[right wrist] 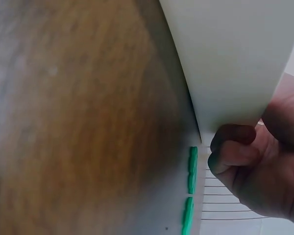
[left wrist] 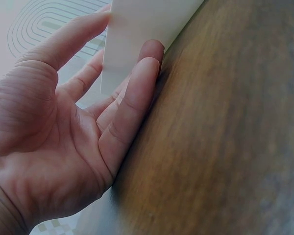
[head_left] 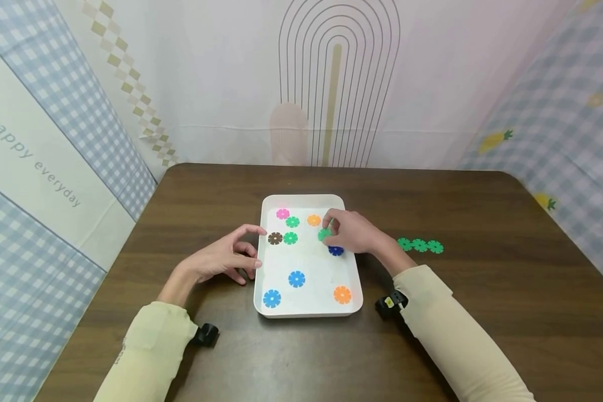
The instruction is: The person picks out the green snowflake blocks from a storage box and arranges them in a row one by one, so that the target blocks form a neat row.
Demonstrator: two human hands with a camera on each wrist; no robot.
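My left hand, fingers loosely spread, touches the side of the smooth, white, round-cornered tray; inside lie flat, notched discs in several colours. By its right side my right hand pinches a green disc. Farther right, three green discs form a row on the wood-grained bench.

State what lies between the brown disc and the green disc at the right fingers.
Another green disc, nearer the brown disc, seen in the head view.
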